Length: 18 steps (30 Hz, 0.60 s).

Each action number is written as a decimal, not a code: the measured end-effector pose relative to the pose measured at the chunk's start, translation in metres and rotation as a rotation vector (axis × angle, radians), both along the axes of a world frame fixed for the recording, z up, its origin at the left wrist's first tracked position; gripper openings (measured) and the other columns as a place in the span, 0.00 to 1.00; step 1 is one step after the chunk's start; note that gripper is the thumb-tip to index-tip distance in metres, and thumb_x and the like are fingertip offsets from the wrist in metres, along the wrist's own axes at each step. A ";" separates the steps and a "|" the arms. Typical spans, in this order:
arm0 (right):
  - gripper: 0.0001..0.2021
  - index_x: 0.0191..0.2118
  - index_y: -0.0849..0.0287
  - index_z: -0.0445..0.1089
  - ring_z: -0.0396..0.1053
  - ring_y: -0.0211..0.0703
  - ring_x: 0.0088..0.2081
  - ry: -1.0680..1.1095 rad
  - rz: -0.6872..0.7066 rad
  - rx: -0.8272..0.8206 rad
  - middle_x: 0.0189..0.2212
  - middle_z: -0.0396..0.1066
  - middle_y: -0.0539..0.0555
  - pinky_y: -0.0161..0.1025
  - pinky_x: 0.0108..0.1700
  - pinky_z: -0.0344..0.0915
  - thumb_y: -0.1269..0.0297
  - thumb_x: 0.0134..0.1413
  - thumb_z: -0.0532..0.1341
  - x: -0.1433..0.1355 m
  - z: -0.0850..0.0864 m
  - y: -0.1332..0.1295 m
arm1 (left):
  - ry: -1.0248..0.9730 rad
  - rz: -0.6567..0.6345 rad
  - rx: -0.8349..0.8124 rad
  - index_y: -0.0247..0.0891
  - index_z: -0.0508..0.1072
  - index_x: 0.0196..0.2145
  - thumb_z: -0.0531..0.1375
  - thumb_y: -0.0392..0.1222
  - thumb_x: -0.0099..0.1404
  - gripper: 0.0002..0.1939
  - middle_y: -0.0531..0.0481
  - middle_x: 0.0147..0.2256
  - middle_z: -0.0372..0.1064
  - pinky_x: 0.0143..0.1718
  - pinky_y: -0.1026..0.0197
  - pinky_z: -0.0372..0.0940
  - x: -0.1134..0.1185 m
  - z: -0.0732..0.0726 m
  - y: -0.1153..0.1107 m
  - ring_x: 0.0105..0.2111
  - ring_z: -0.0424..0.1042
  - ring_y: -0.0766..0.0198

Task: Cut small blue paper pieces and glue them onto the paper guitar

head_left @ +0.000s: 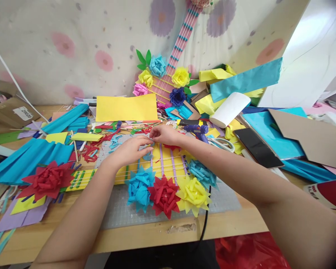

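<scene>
My left hand (133,150) and my right hand (166,135) meet at their fingertips above a yellow paper guitar (122,176) lying flat. Both hands have their fingertips drawn together, and whatever small piece is between them is too hidden to make out. Along the guitar's near edge sit a blue paper flower (140,188), a red paper flower (165,196) and a yellow paper flower (194,194). Strings run over its purple-striped body. At the neck's left end is a large red flower (47,180). My right forearm covers part of the body.
A glue gun (196,129) and scissors (221,143) lie beyond my right forearm. To the right are a phone (257,147) and a white case (230,109). A finished pink guitar (168,78) leans on the wall. Crepe paper (35,158) and scraps spread leftward over the table.
</scene>
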State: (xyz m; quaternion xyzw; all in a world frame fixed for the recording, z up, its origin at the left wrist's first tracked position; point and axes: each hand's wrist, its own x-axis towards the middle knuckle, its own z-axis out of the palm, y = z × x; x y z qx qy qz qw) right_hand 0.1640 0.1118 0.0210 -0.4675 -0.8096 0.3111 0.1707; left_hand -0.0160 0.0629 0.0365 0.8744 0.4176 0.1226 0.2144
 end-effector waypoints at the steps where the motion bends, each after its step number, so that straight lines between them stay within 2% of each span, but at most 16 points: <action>1: 0.09 0.34 0.62 0.71 0.70 0.35 0.32 0.003 0.003 -0.006 0.30 0.74 0.50 0.30 0.33 0.62 0.78 0.44 0.60 0.000 0.000 0.000 | -0.014 0.007 -0.014 0.37 0.74 0.46 0.52 0.49 0.64 0.19 0.44 0.51 0.69 0.56 0.53 0.59 0.000 -0.001 0.000 0.53 0.65 0.53; 3: 0.09 0.34 0.62 0.70 0.70 0.35 0.32 0.007 0.009 -0.015 0.30 0.74 0.50 0.30 0.34 0.62 0.78 0.44 0.59 0.001 0.001 0.000 | -0.076 0.046 -0.066 0.38 0.71 0.48 0.53 0.49 0.63 0.20 0.44 0.51 0.68 0.54 0.53 0.61 -0.001 -0.004 0.000 0.51 0.67 0.54; 6: 0.11 0.36 0.63 0.70 0.70 0.36 0.34 0.017 0.022 -0.023 0.32 0.74 0.51 0.30 0.35 0.63 0.79 0.45 0.57 0.001 0.003 -0.001 | -0.243 0.176 -0.142 0.40 0.63 0.54 0.53 0.43 0.62 0.22 0.44 0.51 0.67 0.49 0.54 0.65 -0.001 -0.013 0.003 0.48 0.69 0.57; 9: 0.13 0.37 0.63 0.68 0.71 0.36 0.34 0.032 0.027 -0.049 0.32 0.73 0.52 0.30 0.35 0.64 0.81 0.43 0.56 0.002 0.005 -0.002 | -0.371 0.299 -0.193 0.39 0.59 0.55 0.54 0.35 0.57 0.27 0.43 0.51 0.66 0.50 0.53 0.64 -0.001 -0.026 0.009 0.50 0.68 0.58; 13: 0.15 0.38 0.64 0.67 0.71 0.36 0.35 0.026 0.024 -0.065 0.33 0.73 0.53 0.31 0.35 0.64 0.83 0.42 0.56 0.002 0.008 -0.005 | -0.497 0.286 -0.415 0.38 0.55 0.57 0.53 0.31 0.52 0.33 0.38 0.55 0.62 0.50 0.51 0.63 0.001 -0.036 0.014 0.50 0.68 0.57; 18: 0.16 0.41 0.64 0.67 0.71 0.38 0.36 -0.054 0.020 -0.021 0.34 0.74 0.54 0.31 0.36 0.63 0.81 0.43 0.57 0.005 0.013 -0.007 | -0.544 0.275 -0.525 0.37 0.55 0.56 0.52 0.30 0.49 0.34 0.39 0.52 0.65 0.47 0.54 0.64 0.003 -0.031 0.012 0.50 0.67 0.58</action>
